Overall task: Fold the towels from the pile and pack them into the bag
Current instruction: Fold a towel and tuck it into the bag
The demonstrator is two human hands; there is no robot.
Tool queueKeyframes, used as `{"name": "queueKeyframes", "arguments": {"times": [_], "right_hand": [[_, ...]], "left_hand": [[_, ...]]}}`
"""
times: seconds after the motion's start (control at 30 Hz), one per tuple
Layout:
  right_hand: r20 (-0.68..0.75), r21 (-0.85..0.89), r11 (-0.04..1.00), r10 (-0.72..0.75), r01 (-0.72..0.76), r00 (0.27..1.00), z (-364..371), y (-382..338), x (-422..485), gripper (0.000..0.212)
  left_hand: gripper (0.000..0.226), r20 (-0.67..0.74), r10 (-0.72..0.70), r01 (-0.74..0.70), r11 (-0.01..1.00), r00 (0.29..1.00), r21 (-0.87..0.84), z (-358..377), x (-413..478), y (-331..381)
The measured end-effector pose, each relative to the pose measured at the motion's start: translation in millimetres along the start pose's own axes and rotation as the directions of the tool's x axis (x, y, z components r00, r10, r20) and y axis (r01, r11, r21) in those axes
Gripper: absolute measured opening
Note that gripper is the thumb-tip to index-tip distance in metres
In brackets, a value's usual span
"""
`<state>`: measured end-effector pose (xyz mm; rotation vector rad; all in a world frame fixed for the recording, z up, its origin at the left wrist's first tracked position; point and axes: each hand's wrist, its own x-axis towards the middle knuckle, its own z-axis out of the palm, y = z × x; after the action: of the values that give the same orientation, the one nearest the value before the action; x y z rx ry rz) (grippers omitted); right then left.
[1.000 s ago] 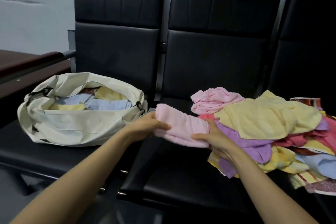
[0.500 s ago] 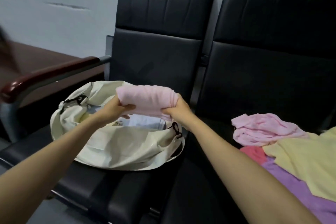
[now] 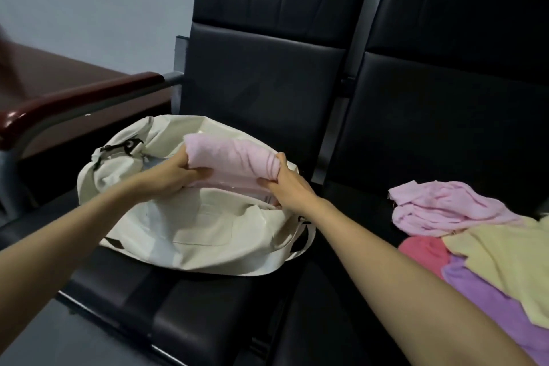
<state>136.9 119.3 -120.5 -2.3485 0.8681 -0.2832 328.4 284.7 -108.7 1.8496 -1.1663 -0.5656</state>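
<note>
- Head view, the bag (image 3: 196, 235): cream, slumped on the left seat (image 3: 208, 315) in the lower centre of the frame, mouth open upward and toward the backrest.
- A black clip (image 3: 127, 146) sits on its upper-left rim.
- Inside the mouth, just left of my left hand, a sliver of pale blue-grey shows; I cannot tell what it is. The rest of the inside is hidden behind the towel and my hands.
- The folded pink towel (image 3: 234, 162) is a thick roll lying level, right over the bag's mouth at mid-frame.
- My left hand (image 3: 172, 175) grips the towel's left end, thumb across the front and fingers curled round behind.
- My right hand (image 3: 288, 184) grips the right end, thumb up against the end of the roll and fingers curled under its lower edge.
- The pile (image 3: 490, 261) lies on the right seat at the right edge of the frame, well apart from the bag: a crumpled pink towel on top, then yellow, coral and purple ones.
- A dark red armrest (image 3: 74, 104) runs along the left of the frame, above the bag.
</note>
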Motion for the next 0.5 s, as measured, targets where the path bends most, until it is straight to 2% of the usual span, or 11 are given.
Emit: {"name": "queueKeyframes", "arguments": {"times": [0.1,0.17,0.23,0.27,0.37,0.4,0.5], "right_hand": [[0.034,0.038,0.999,-0.023,0.022,0.999,-7,-1,0,0.064],[0.122,0.017,0.999,-0.037,0.035,0.992,-10,-2,-3,0.056],[0.216,-0.041,0.998,-0.036,0.045,0.976,-8,-4,-9,0.046],[0.250,-0.072,0.996,-0.027,0.047,0.968,-4,-5,-11,0.042],[0.335,-0.169,0.985,0.035,0.023,0.941,3,-13,-13,0.026],[0.371,-0.205,0.979,0.078,0.000,0.925,2,-16,-12,0.020],[0.455,-0.347,0.936,0.220,-0.056,0.863,-4,-28,-8,0.020]], "left_hand": [[0.055,0.076,0.015,-0.009,0.997,0.997,-0.082,-4,-14,18],[0.044,0.167,-0.090,0.106,0.990,0.982,-0.095,-8,-24,23],[0.028,0.180,-0.248,0.242,0.969,0.952,0.056,-7,-33,26],[0.028,0.147,-0.315,0.284,0.938,0.937,0.200,-8,-36,26],[0.029,0.057,-0.414,0.302,0.745,0.909,0.595,-2,-38,21],[0.026,0.066,-0.449,0.293,0.679,0.891,0.674,2,-37,19],[0.045,0.075,-0.584,0.321,0.544,0.808,0.775,9,-29,10]]}}
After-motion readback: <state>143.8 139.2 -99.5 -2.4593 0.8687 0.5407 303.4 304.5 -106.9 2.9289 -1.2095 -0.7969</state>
